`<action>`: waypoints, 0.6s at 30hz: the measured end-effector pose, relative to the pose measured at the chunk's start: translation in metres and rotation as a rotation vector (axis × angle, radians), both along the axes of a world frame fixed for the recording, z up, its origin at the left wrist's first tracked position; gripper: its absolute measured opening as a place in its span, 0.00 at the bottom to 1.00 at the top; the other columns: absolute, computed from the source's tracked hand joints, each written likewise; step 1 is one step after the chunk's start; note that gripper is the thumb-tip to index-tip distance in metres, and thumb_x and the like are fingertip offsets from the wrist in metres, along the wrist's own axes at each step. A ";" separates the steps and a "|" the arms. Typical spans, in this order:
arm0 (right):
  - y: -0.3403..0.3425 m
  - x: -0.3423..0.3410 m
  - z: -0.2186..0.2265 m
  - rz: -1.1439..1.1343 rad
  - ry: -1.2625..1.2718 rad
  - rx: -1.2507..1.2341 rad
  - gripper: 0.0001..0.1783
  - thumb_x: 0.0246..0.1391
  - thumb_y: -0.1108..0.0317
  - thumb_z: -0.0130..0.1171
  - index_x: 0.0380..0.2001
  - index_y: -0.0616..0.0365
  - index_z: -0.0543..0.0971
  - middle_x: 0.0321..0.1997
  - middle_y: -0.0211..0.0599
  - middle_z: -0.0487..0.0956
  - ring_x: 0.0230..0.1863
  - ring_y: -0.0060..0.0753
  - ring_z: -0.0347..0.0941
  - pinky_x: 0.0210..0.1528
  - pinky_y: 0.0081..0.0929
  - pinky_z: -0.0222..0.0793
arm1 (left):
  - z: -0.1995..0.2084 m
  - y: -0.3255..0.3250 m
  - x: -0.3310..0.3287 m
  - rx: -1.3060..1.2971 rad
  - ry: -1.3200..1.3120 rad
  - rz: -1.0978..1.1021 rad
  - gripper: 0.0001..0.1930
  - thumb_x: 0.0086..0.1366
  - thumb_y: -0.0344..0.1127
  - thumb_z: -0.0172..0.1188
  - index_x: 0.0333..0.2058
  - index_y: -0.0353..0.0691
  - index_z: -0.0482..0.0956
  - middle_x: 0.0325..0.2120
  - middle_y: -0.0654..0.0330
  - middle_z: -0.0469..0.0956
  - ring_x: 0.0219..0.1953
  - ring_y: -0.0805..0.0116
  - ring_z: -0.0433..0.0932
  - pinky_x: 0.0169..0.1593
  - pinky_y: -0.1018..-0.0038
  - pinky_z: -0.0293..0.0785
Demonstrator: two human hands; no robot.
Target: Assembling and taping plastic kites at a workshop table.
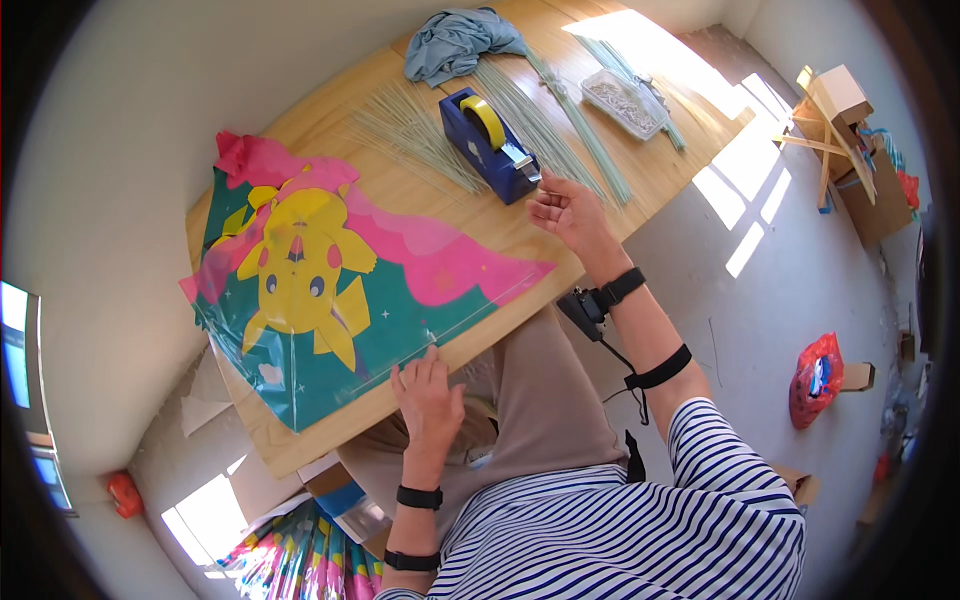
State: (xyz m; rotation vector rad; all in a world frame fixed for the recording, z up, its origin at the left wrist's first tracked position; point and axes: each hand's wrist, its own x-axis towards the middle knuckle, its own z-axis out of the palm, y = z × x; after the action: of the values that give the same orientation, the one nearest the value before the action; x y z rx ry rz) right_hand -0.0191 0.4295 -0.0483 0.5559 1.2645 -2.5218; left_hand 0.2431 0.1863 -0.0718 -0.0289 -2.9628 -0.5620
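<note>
A printed plastic kite sheet (pixel 420 300) lies on the wooden table. It is green and pink, with a yellow cartoon figure upside down on it. My left hand (pixel 430 402) rests at the sheet's near edge, fingers stretched out, the tips beside a small clear piece (pixel 431 337) on the border. A blue tape dispenser (pixel 470 150) with a yellow roll of tape (pixel 485 122) stands beyond the sheet. At its cutting end, my right hand (pixel 570 220) pinches the end of the clear tape between thumb and fingertips.
Thin pale rods (pixel 410 130) lie in bundles behind the dispenser. A clear box of small parts (pixel 625 103) and a crumpled blue cloth (pixel 460 45) sit farther back. Cartons (pixel 850 100) and a red bag (pixel 816 380) are on the floor at right; colourful folded sheets (pixel 305 555) lie below left.
</note>
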 end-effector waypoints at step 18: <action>-0.023 -0.044 -0.024 -0.133 0.101 0.689 0.08 0.48 0.75 0.65 0.20 0.66 0.78 0.18 0.38 0.76 0.13 0.28 0.68 0.16 0.27 0.61 | 0.005 -0.001 0.008 0.161 -0.013 0.071 0.20 0.49 0.32 0.71 0.42 0.38 0.78 0.59 0.55 0.72 0.61 0.51 0.69 0.70 0.43 0.51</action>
State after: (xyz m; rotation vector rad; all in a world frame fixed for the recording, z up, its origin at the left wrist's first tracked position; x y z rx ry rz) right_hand -0.0629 0.4068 -0.0725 0.6664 2.2134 -2.1811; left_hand 0.2510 0.1850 -0.0667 0.0954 -2.9064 -0.7911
